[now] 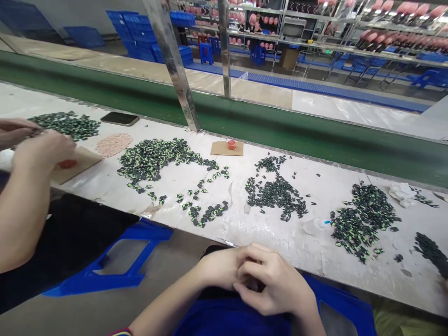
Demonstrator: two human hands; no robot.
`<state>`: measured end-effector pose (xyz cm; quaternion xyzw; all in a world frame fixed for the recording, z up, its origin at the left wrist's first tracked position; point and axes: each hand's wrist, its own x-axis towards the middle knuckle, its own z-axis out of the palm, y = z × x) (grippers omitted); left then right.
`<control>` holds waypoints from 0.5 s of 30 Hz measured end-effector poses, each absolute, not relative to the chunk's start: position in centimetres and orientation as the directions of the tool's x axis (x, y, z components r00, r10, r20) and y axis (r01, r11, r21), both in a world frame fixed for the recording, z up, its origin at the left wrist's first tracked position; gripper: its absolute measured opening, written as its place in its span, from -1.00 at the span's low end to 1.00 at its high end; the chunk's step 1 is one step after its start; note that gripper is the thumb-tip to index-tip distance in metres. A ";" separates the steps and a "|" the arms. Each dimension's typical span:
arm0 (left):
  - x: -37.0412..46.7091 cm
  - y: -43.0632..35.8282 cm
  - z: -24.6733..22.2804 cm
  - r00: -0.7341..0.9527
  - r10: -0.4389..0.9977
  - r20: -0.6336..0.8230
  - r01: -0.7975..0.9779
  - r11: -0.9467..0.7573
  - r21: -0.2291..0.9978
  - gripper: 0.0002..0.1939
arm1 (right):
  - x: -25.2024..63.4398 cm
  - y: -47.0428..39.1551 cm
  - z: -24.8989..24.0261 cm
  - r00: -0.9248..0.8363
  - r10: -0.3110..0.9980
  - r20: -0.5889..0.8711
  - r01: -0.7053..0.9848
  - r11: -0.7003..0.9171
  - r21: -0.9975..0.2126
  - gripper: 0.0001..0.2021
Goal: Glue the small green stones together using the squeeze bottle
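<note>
My two hands are together in front of my body, just below the near edge of the white table. My right hand [271, 280] has its fingers curled round my left hand [224, 268], whose fingers are hidden beneath it. No part or tool shows in either one. Closest on the tabletop is a heap of small black pieces [278, 193]. To its left lie small black parts with green spots, some in a big pile [154, 158] and some in a loose line [208, 212].
A red cup [231, 144] stands on cardboard [217, 148]. More black-and-green parts [364, 221] lie right, beside a small clear container [317, 225]. At left, a co-worker's hands [42, 144] are near pink pieces [114, 144] and a phone [119, 118]. A metal post [178, 74] rises by the green belt [245, 119].
</note>
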<state>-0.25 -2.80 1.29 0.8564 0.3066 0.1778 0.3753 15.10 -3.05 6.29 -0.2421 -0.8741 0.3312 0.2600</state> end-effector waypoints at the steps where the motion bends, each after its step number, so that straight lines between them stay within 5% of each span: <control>1: -0.7 -1.9 1.8 0.806 0.588 0.064 0.375 -0.592 0.713 -0.84 | 15.7 -2.9 6.3 -0.728 0.615 0.303 0.285 0.673 -0.682 -0.93; 2: -1.2 -1.0 2.3 0.822 0.567 0.053 0.388 -0.625 0.677 -0.79 | 16.4 -2.8 6.2 -0.699 0.637 0.324 0.319 0.683 -0.657 -0.92; 5: -3.1 1.3 3.5 0.580 0.802 0.145 0.604 -0.542 0.584 -0.69 | 18.7 -2.4 5.2 -0.503 0.719 0.479 0.456 0.692 -0.560 -0.89; 9: -5.9 3.4 3.0 0.301 0.930 0.210 0.834 -0.364 0.415 -0.64 | 22.2 -2.0 2.8 0.117 0.652 0.749 0.765 0.422 -0.487 -0.81; 12: -6.7 4.5 1.8 0.284 0.950 0.128 0.900 -0.311 0.304 -0.76 | 24.0 -1.3 1.3 0.419 0.628 0.655 0.784 0.114 -0.611 -0.41; 15: -6.4 5.4 1.3 0.301 0.952 0.056 0.917 -0.305 0.258 -0.76 | 24.9 -0.3 0.3 0.473 0.766 0.435 0.699 -0.026 -0.715 -0.12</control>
